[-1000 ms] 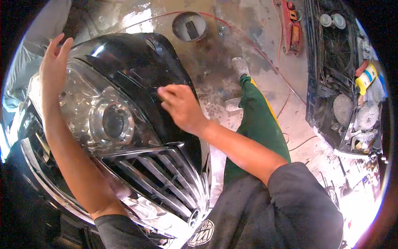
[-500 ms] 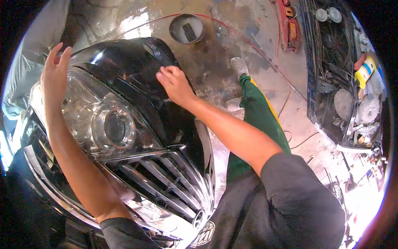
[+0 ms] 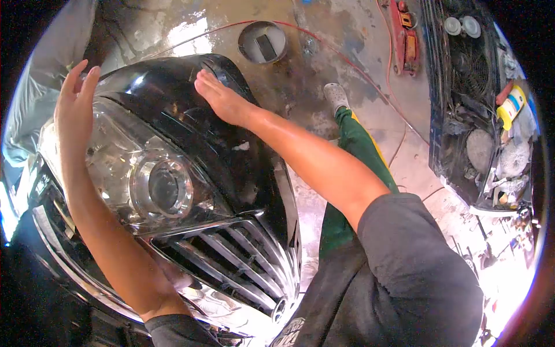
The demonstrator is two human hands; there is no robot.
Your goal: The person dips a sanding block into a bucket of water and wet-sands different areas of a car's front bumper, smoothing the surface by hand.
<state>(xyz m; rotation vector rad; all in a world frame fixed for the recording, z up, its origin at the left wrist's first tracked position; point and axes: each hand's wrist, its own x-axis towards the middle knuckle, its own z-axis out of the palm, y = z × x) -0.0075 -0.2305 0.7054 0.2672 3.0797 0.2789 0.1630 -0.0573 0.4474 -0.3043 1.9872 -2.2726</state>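
Note:
A black car front with a clear headlight (image 3: 113,156) and a chrome-barred grille (image 3: 231,260) fills the left and middle of the view. My left hand (image 3: 76,107) rests at the outer edge of the headlight, thumb and fingers apart, with nothing seen in it. Over the black panel (image 3: 179,110) above the headlight is my right hand (image 3: 222,99), its fingers stretched out and close together near the panel's far end. No object shows in my right hand; whether its fingertips touch the panel is hard to tell.
A round basin (image 3: 245,43) with a dark block inside stands on the wet floor. A red hose (image 3: 341,55) crosses behind it. To the right are a red jack (image 3: 407,46), another black car part (image 3: 462,104) and a yellow bottle (image 3: 510,109). Grey sheeting (image 3: 55,75) hangs at left.
My right hand has moved up and left across the black panel, away from the grille, and its curled fingers have straightened. My left hand has stayed at the headlight's edge.

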